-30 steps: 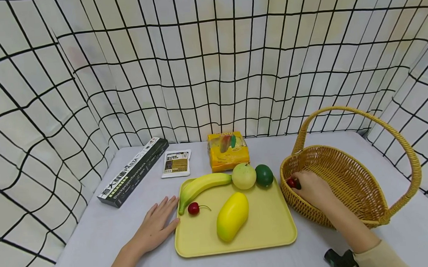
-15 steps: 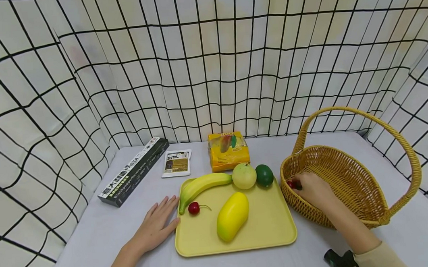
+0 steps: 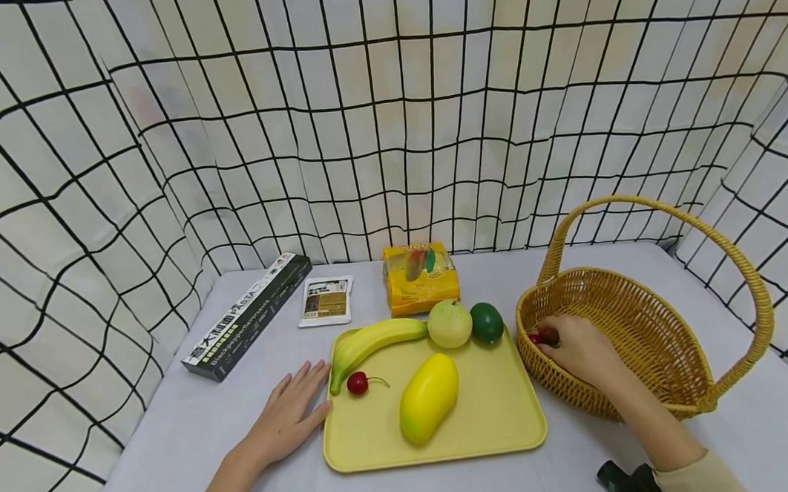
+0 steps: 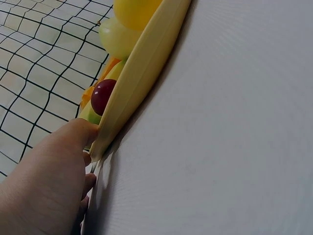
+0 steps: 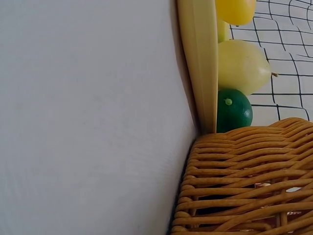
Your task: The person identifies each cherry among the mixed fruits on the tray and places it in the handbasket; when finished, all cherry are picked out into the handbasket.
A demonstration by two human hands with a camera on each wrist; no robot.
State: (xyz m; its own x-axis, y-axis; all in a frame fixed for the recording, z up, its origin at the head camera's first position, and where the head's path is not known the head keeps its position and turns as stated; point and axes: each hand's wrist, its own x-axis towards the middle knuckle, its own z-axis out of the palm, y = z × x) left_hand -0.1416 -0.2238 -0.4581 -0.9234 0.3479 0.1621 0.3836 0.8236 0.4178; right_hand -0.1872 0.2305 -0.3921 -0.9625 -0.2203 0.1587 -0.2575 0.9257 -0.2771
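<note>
My left hand (image 3: 284,417) lies with straight fingers on the white cloth, its fingertips and thumb touching the left rim of the yellow tray (image 3: 490,427). A cherry (image 3: 357,384) with a stem, a banana (image 3: 372,341), a mango (image 3: 429,400), a pale green round fruit (image 3: 449,324) and a dark green fruit (image 3: 487,323) are on the tray. Inside the wicker basket (image 3: 644,300), my right hand (image 3: 578,348) has curled fingers at a small red cherry (image 3: 536,337) by the left wall. Something dark shows beside the fingertips. In the right wrist view, the basket wall hides the hand.
Behind the tray stand a yellow packet (image 3: 421,278), a white-edged sachet (image 3: 325,301) and a long dark pasta box (image 3: 247,317). A black object (image 3: 627,479) lies near the right sleeve. The basket's tall handle (image 3: 735,250) arches over it. Black-gridded white cloth walls surround the table.
My right hand stays at the basket's left side, its fingers shifting slightly around the cherry and dark item. The left hand and the tray's fruit hold their places.
</note>
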